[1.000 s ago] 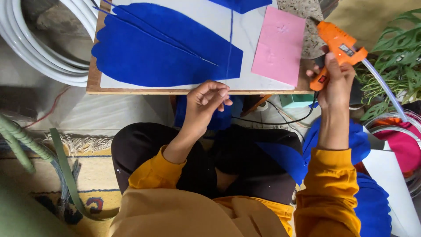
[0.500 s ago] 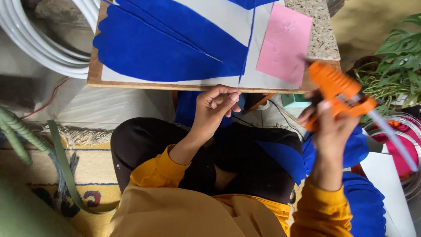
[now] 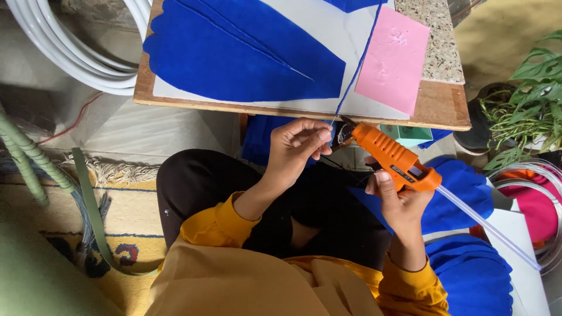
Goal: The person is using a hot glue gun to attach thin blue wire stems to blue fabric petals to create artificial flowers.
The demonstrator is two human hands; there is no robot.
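At the centre of the frame, the right hand [image 3: 404,202] is closed around the handle of an orange glue gun [image 3: 393,158], thumb up along its side. The gun's nozzle points toward the upper left, just below the tabletop [image 3: 442,108] edge. A clear glue stick [image 3: 486,225] juts from the gun's back toward the lower right.

The left hand [image 3: 298,146] sits just left of the nozzle, fingers pinched together on a thin blue strip [image 3: 360,61]; the grip is tight on the strip's lower end. The strip runs from there up across the tabletop to the top of the frame.

On the tabletop lie large blue felt pieces [image 3: 234,52] over a white sheet [image 3: 328,29], and a pink sheet [image 3: 393,58] at the upper right. More blue felt [image 3: 468,281] is piled at the lower right. White hose coils [image 3: 76,52] fill the upper left; a green plant [image 3: 535,93] stands at the right edge. The person sits cross-legged in an orange-yellow top [image 3: 246,281] on a rug [image 3: 58,222].
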